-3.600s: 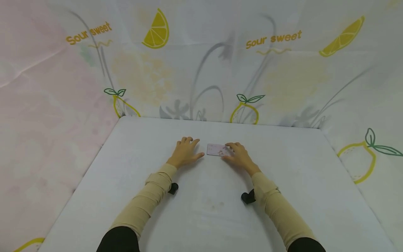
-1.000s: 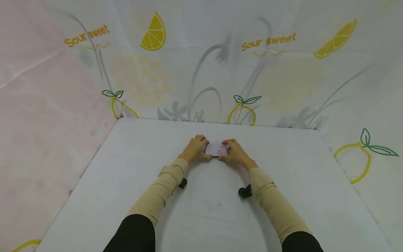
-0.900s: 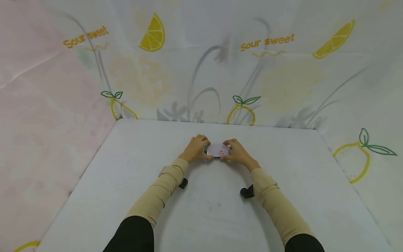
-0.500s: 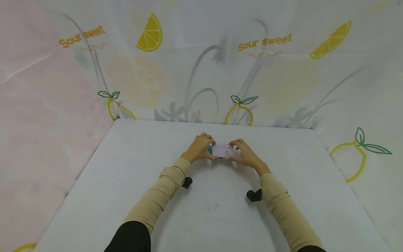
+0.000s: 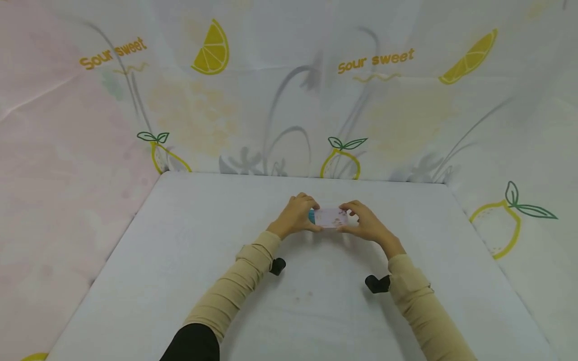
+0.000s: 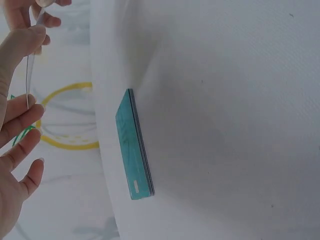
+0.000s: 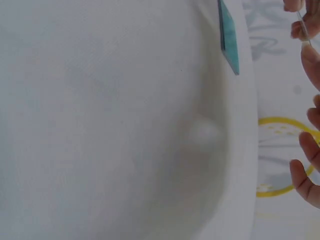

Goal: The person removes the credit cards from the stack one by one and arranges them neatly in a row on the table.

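Note:
Both hands hold a thin pale pink card [image 5: 330, 218] with a small flower print, lifted over the white table. My left hand [image 5: 295, 214] grips its left end, thumb at the near edge and fingers at the far edge. My right hand [image 5: 367, 223] pinches the right end the same way. The left wrist view shows the card [image 6: 31, 75] nearly edge-on. Below it a stack of several teal-topped cards [image 6: 132, 150] lies on the table; its end also appears in the right wrist view as a teal strip [image 7: 230, 37]. In the head view the held card covers most of that stack.
The white table [image 5: 226, 200] runs back to a wall cloth [image 5: 271, 100] printed with lemons and lettering. Black wrist-worn pieces [image 5: 377, 284] stick out inward from both tan sleeves [image 5: 424, 306].
My left hand has moved in from beside the stack and taken hold of its left end. The pale card has come up off the stack, showing teal beneath, and both hands now appear further right.

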